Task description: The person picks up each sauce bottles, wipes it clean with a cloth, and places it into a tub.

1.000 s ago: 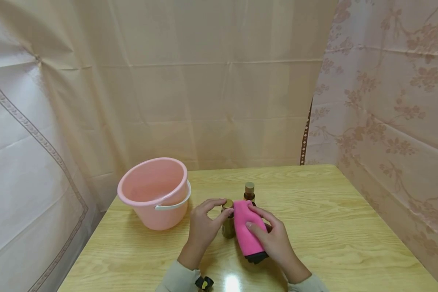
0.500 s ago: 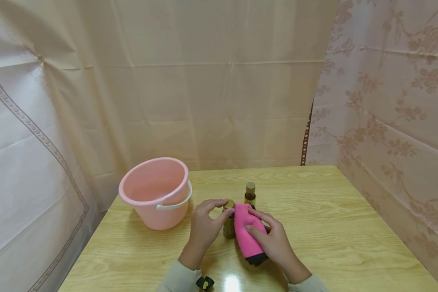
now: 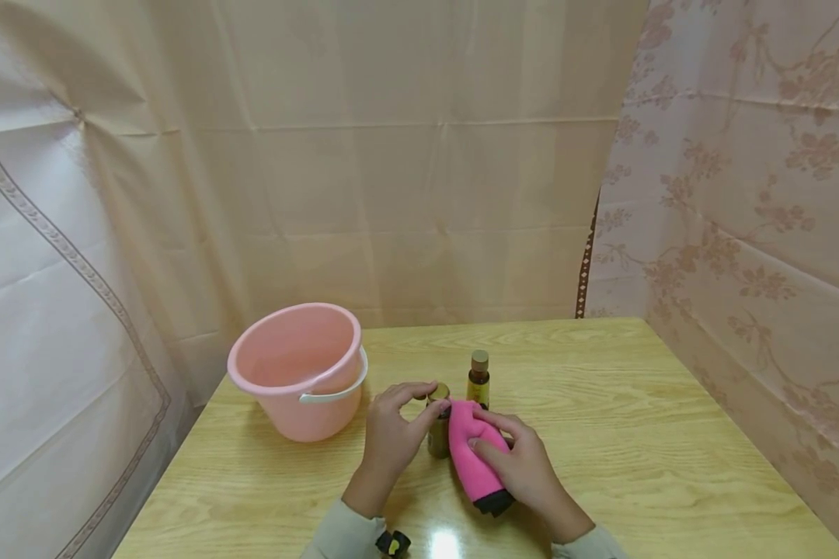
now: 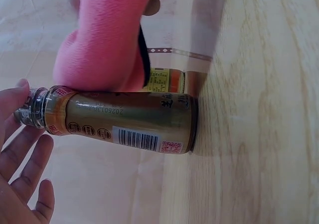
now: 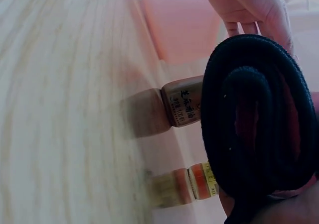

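My left hand pinches the capped neck of a brown-gold bottle that stands upright on the table. In the left wrist view, the bottle shows a barcode and printed label, and my thumb and fingers are at its cap. A folded pink cloth with a black edge is in my right hand, its thumb on top. The cloth lies against the bottle's right side. Rolled black layers of the cloth fill much of the right wrist view. Just behind stands a second dark bottle with a yellow label.
A pink bucket with a white handle stands at the table's left. A small black and yellow object lies by my left cuff. Curtains surround the wooden table at the back and sides.
The cloth and the fingers of my right hand have slid slightly down the bottle, toward me. More of the rear bottle now shows. My left hand has stayed on the cap.
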